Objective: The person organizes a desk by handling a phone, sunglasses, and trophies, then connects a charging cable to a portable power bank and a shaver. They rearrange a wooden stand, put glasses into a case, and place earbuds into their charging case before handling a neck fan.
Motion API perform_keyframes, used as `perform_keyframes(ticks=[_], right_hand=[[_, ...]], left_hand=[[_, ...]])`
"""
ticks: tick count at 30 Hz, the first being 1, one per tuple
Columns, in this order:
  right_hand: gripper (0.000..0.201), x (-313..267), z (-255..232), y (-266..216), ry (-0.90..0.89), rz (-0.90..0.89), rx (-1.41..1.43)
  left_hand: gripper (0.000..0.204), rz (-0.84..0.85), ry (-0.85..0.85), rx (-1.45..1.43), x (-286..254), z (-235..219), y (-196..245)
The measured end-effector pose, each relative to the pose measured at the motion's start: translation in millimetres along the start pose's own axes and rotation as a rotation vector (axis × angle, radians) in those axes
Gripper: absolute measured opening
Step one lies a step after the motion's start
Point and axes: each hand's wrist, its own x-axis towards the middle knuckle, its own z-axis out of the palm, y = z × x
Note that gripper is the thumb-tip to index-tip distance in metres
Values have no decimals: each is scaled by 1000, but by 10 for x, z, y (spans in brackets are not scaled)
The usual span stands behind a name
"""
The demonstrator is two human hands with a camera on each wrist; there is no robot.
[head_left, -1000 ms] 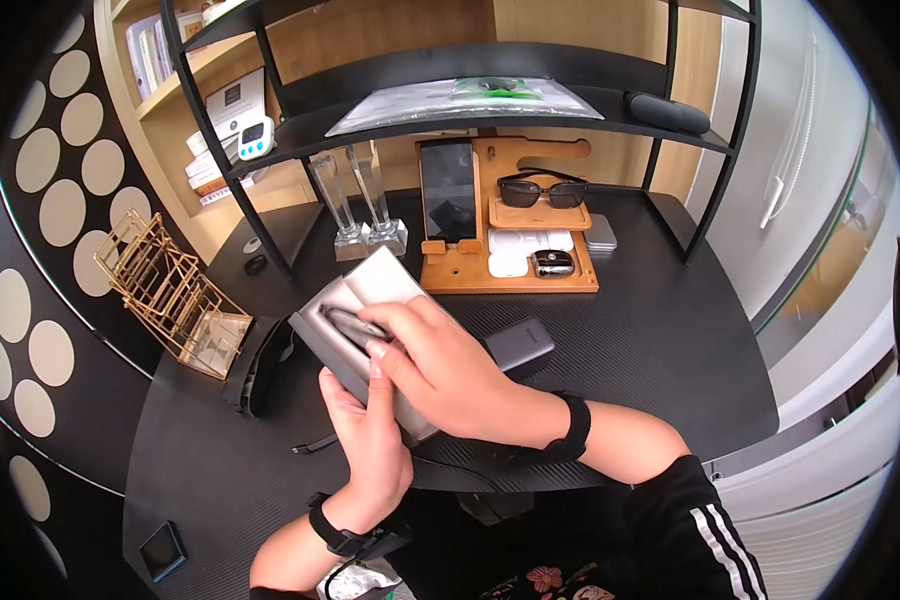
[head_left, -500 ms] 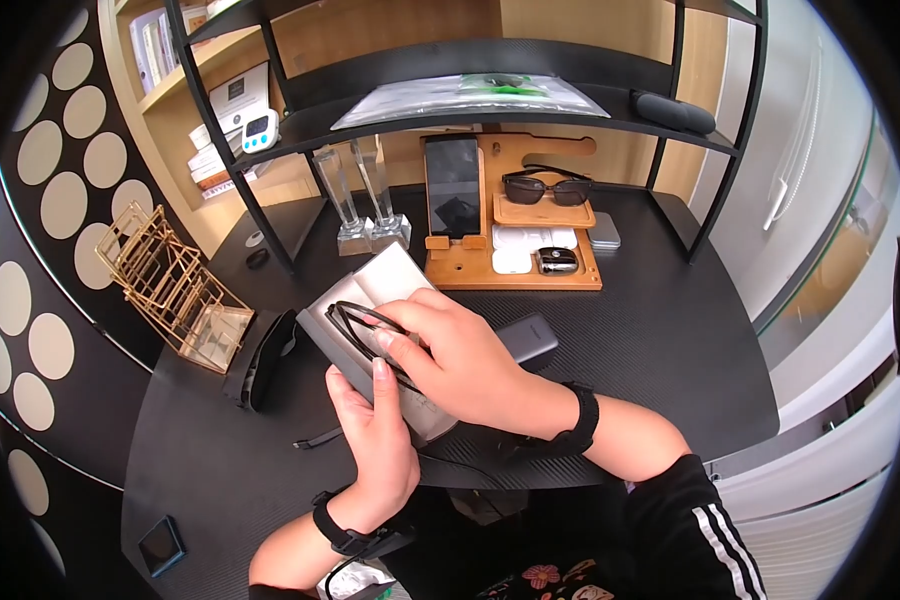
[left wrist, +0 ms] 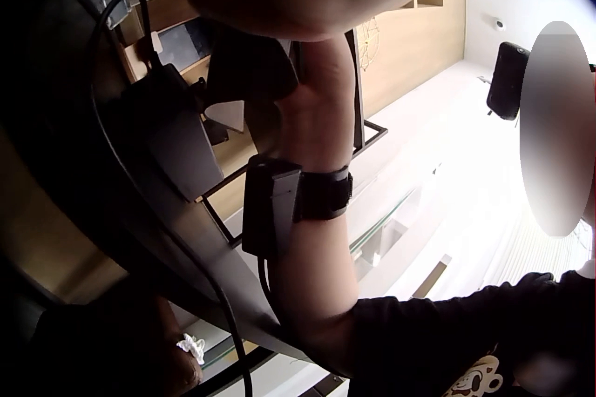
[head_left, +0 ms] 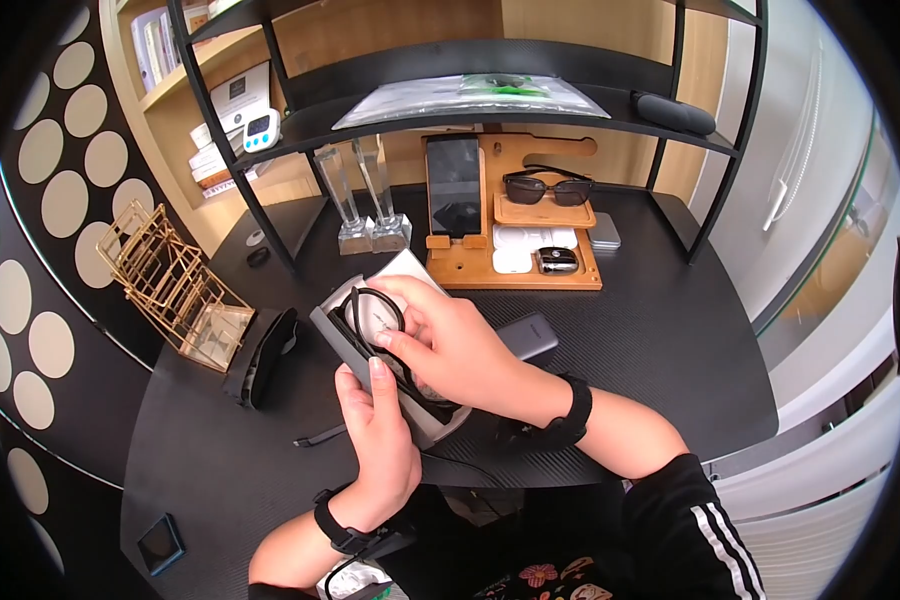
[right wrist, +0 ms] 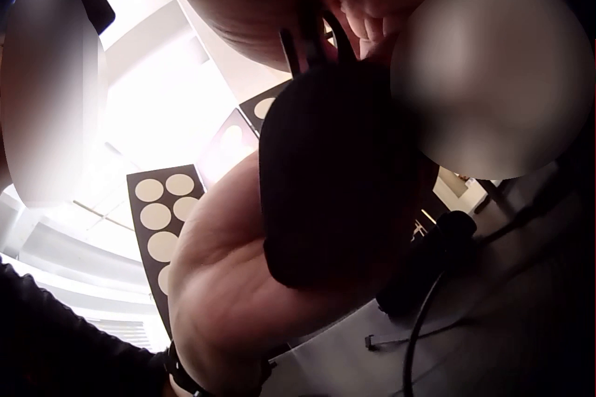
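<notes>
My left hand [head_left: 380, 440] grips a small grey open box [head_left: 336, 338] from its near side, thumb along the edge. Over the box, my right hand [head_left: 470, 350] pinches a loop of black cable [head_left: 355, 312] between thumb and fingers. More black strands lie along the box's inside, partly hidden by the right fingers. A pale surface with small print shows through the loop. From below, the box [right wrist: 326, 174] appears as a dark block in the right wrist view, with black loops above it.
A grey power bank [head_left: 527, 338] lies right of the hands, a black case [head_left: 260, 365] to their left beside a gold wire rack [head_left: 175, 290]. Behind stands a wooden organizer [head_left: 515, 277] with sunglasses [head_left: 547, 188]. A small dark device [head_left: 161, 544] lies near the left front edge.
The black cable loop has opened out into a rounder shape over the box, in the right fingers. The box has shifted slightly right and toward me, and the right fingers have spread around the loop.
</notes>
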Motion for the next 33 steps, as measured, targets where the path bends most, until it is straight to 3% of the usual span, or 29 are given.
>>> perform_keyframes(ticks=[5, 7, 11, 18, 21, 24, 29, 31, 33], right_hand=[[45, -45, 87, 24, 98, -145, -178], [48, -54, 87, 45, 152, -236, -422], [50, -47, 129, 139, 148, -221, -424], [51, -76, 190, 200, 138, -340, -417], [48, -30, 73, 116, 67, -322, -229], [49, 32, -141, 2, 267, -440, -410], [45, 108, -327, 137, 322, -261, -295], [45, 131, -378, 153, -67, 26, 33], [45, 157, -335, 208, -120, 52, 180]], left_hand=[[21, -26, 36, -23, 23, -9, -26], [20, -16, -2, -39, 24, -22, -22], [21, 46, -15, 36, 37, -4, -7], [21, -35, -10, -5, 45, 5, 79], [20, -29, -24, -12, 111, -74, 90], [20, 29, 39, -61, 167, -20, 155], [20, 22, 64, -77, 231, -38, 264], [20, 25, 78, -90, 253, -43, 267], [21, 5, 91, -79, 285, -69, 288]])
